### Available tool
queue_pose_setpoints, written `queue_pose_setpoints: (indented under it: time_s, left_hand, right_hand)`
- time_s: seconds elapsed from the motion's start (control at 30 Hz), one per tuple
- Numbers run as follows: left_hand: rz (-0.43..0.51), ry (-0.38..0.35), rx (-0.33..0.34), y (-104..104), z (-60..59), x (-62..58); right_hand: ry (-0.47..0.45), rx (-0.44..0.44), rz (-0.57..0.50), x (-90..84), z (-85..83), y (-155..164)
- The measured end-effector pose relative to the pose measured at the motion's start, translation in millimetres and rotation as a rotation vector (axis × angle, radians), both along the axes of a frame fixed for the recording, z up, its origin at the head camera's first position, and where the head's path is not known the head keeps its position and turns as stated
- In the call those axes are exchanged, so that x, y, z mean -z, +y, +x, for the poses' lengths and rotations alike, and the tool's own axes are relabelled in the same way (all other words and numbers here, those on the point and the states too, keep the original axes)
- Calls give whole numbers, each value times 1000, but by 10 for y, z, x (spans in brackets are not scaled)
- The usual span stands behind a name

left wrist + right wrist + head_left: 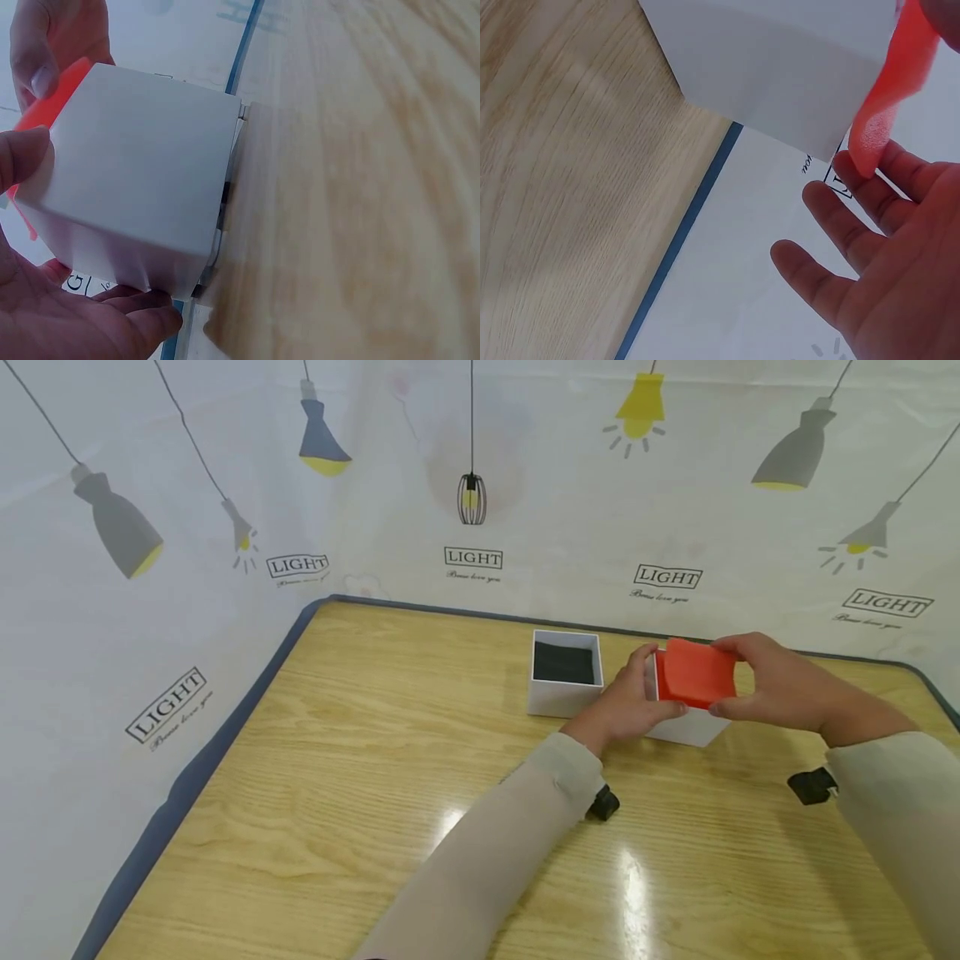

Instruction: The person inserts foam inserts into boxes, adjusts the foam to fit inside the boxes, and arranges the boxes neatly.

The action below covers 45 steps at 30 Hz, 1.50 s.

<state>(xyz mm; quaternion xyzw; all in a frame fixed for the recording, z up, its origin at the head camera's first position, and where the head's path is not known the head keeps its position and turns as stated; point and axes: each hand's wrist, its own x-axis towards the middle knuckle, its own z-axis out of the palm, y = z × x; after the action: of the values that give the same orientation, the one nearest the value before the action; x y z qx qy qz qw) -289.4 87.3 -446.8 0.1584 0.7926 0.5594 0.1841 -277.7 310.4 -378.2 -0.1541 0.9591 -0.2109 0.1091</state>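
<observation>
A white open-topped box (pixel 687 730) stands on the table toward the back right. My left hand (pixel 624 700) grips it from the left, its thumb on the near wall; the left wrist view shows the fingers along another side of the box (pixel 142 165). My right hand (pixel 783 685) pinches a thin, flexible red sheet (pixel 701 672) at the box's top, partly raised and bent. More red shows beneath it inside the box. In the right wrist view, the red sheet (pixel 874 139) curls at its edge beside the fingertips. How many sheets there are cannot be told.
Left of the held box stands a second white box (pixel 564 700) with dark, folded-looking material (pixel 564 662) in it. The wooden table (pixel 360 760) has a dark blue edge, and a white printed curtain (pixel 390 485) hangs behind and at the left.
</observation>
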Motion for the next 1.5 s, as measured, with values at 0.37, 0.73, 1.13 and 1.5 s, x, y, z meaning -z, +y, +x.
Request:
queue_pose_setpoints:
  time_s: [0.37,0.73,1.13,1.5]
  left_hand:
    - [-9,7,7,6,6,0]
    - [-4,7,1,-3,9,6]
    - [-49,13,-8,-3,10,-13]
    - [-55,15,-13,1,15,-1]
  right_hand:
    - [-17,-9,18,12,-34,-55]
    - [9,-37,45,3,-4,-65]
    - [503,-254,132,212,327,-37]
    - [470,-334,160,351,390,-53]
